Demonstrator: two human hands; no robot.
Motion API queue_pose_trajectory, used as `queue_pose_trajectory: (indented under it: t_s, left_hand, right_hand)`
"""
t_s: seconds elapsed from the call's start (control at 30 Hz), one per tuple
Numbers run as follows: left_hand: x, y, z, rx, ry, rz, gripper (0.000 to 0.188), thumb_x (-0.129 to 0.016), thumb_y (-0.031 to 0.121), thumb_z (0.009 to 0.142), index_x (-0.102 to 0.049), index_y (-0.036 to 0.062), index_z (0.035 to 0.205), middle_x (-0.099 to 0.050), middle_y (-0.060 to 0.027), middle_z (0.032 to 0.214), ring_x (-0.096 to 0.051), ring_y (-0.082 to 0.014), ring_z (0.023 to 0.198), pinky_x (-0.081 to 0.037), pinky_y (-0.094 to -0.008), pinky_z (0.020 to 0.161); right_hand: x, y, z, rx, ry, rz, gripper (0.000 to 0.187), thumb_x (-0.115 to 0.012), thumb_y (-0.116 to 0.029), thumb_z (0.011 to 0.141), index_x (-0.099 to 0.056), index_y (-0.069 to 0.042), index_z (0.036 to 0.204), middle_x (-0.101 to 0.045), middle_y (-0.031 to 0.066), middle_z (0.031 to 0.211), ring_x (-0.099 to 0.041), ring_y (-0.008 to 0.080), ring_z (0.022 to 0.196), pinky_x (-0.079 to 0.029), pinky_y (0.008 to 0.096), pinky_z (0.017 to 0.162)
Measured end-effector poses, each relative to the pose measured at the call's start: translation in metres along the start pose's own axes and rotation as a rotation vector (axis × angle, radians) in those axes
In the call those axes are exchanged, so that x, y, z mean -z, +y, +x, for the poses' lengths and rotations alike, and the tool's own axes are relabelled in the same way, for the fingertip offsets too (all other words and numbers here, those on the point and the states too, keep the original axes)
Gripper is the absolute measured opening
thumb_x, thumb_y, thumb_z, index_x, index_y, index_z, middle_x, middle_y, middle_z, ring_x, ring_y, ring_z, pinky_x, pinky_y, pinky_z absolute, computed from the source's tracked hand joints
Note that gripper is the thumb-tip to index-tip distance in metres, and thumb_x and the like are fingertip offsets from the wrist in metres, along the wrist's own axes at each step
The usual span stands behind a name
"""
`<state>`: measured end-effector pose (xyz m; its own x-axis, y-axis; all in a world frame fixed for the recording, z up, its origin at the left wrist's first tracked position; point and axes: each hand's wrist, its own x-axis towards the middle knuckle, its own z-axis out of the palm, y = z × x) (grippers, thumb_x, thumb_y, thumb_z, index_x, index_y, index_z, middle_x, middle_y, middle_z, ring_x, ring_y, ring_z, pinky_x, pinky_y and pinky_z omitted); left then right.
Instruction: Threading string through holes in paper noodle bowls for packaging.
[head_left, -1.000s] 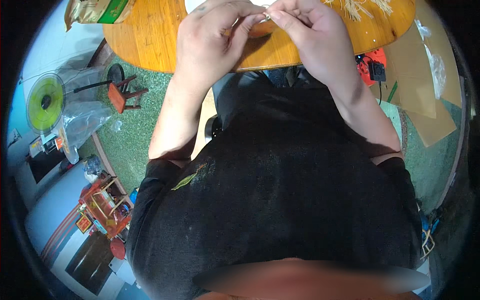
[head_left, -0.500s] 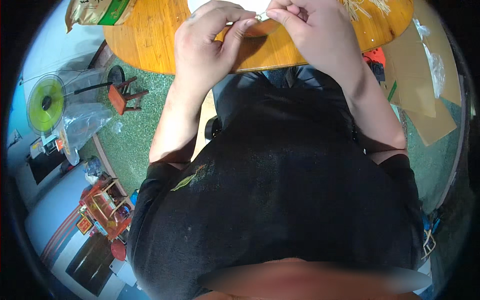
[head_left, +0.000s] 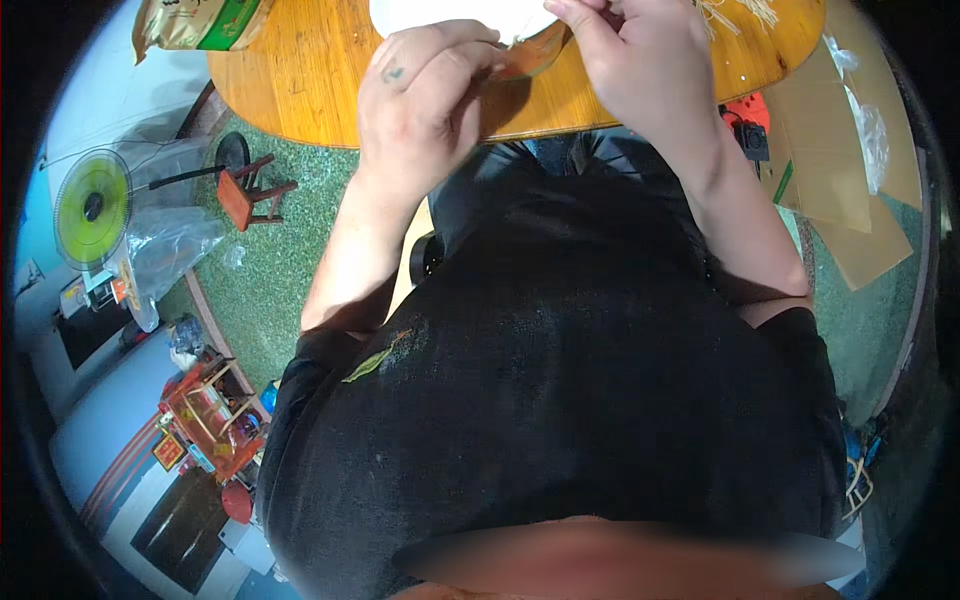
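The rounded wooden tabletop (head_left: 290, 90) glows honey-yellow, streaked with darker grain. I see a plain white round-edged surface (head_left: 450, 12), an amber-brown glossy curved piece (head_left: 540, 57), thin cream strands (head_left: 735, 15) and a shiny gold packet (head_left: 168, 24) banded in green. The black cloth shirt (head_left: 560, 350) bears one yellow-green leaf shape (head_left: 368, 366); the speckled floor (head_left: 265, 305) is green with paler flecks, and the round caged fan (head_left: 92, 185) has lime-green blades.

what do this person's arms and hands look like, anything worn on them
Both forearms are bare up to the elbow area, where the short sleeves of a black shirt begin. The left hand has a small, dark bluish mark on its back; no such mark can be seen on the right hand. No gloves, watch or cables show on either arm.
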<state>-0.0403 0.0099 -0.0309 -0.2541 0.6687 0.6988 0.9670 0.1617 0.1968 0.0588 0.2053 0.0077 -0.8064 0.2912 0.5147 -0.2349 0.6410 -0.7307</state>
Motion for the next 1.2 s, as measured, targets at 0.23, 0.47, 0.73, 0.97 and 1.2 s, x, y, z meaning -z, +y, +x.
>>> queue_pose_trajectory:
  t_s: [0.23,0.47,0.73,0.97,1.2]
  left_hand:
    - [0.003,0.003,0.005,-0.113,-0.084,-0.027,0.026,-0.073,-0.004,0.071,-0.071,0.0055,0.095,-0.074,-0.0061,0.101,-0.070,-0.0261,0.092,-0.054,-0.0384,0.084]
    - [0.023,0.013,0.018,0.254,-0.222,-0.359,0.013,-0.076,0.014,0.092,-0.073,0.0024,0.098,-0.075,-0.0101,0.097,-0.073,-0.0262,0.093,-0.056,-0.0354,0.086]
    - [0.024,0.046,0.077,0.817,-0.428,-0.368,0.013,-0.077,0.008,0.094,-0.071,-0.0036,0.094,-0.073,-0.0061,0.084,-0.064,-0.0094,0.074,-0.052,-0.0275,0.066]
    - [0.015,0.034,0.066,0.907,-0.348,-0.488,0.007,-0.071,0.002,0.097,-0.071,-0.0045,0.096,-0.071,-0.0038,0.079,-0.064,-0.0088,0.068,-0.052,-0.0249,0.063]
    - [0.012,0.037,0.067,0.896,-0.314,-0.577,0.008,-0.070,0.001,0.097,-0.070,-0.0053,0.092,-0.071,-0.0031,0.078,-0.063,-0.0083,0.069,-0.051,-0.0236,0.062]
  right_hand:
    - [-0.005,0.009,-0.002,0.168,0.111,-0.008,0.004,-0.070,0.003,0.086,-0.066,0.002,0.085,-0.062,0.0147,0.077,-0.062,0.0270,0.071,-0.048,0.0350,0.064]
    - [-0.001,0.006,0.000,0.198,0.028,0.132,0.004,-0.071,0.002,0.086,-0.067,0.001,0.086,-0.063,0.0136,0.079,-0.063,0.0267,0.071,-0.049,0.0346,0.064]
    - [-0.028,0.039,-0.001,0.423,0.132,0.635,0.004,-0.072,0.002,0.086,-0.068,0.001,0.088,-0.063,0.0120,0.082,-0.065,0.0247,0.073,-0.050,0.0330,0.065]
    - [-0.017,0.041,-0.034,0.344,0.226,0.086,0.017,-0.079,0.004,0.084,-0.075,-0.003,0.098,-0.068,0.0042,0.086,-0.063,0.0098,0.070,-0.050,0.0219,0.064]
    - [-0.034,0.037,-0.041,0.437,0.132,0.042,0.011,-0.079,-0.001,0.084,-0.074,-0.002,0.094,-0.069,0.0071,0.091,-0.067,0.0190,0.075,-0.054,0.0276,0.066]
